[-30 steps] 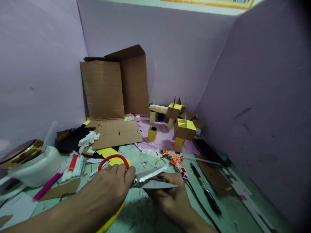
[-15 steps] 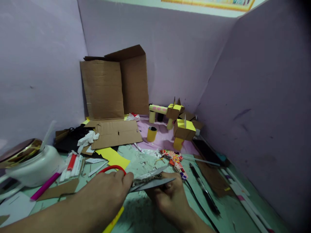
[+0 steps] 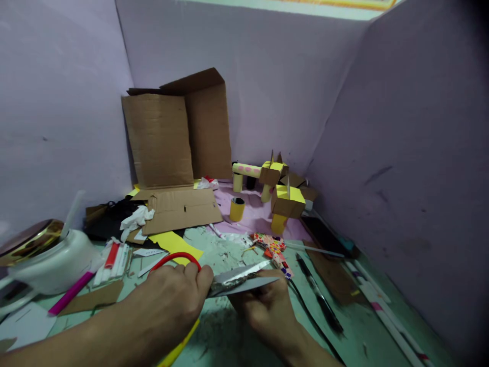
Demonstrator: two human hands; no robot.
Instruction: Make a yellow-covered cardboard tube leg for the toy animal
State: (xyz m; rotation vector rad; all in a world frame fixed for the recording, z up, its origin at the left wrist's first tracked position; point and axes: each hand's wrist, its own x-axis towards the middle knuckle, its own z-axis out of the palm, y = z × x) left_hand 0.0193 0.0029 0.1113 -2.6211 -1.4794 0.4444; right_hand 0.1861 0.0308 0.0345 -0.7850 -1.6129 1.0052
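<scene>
My left hand (image 3: 178,295) is closed round the red-handled scissors (image 3: 244,285), with one red loop showing above the knuckles. The blades point right and are parted, reaching over the fingers of my right hand (image 3: 263,306). Rough grey-brown material (image 3: 235,282) shows between the blades; what it is, I cannot make out. My right hand is curled closed just under the blade tips, and whatever its fingers grip is hidden. Beneath my left wrist lies a yellow strip (image 3: 179,349). A flowery cloth-wrapped tool (image 3: 273,252) with a black cord lies beyond my right hand.
Box-headed yellow paper-and-cardboard figures (image 3: 288,201) and a yellow tube (image 3: 237,210) stand at the back. Cardboard sheets (image 3: 183,210) lean and lie behind. To the left are a white pot (image 3: 57,260) and a magenta stick (image 3: 71,293); to the right, a black pen (image 3: 319,295).
The view has shifted slightly. My left hand and the scissors have moved a little to the right, the blade tips reaching further over my right hand. Both hands keep their grips.
</scene>
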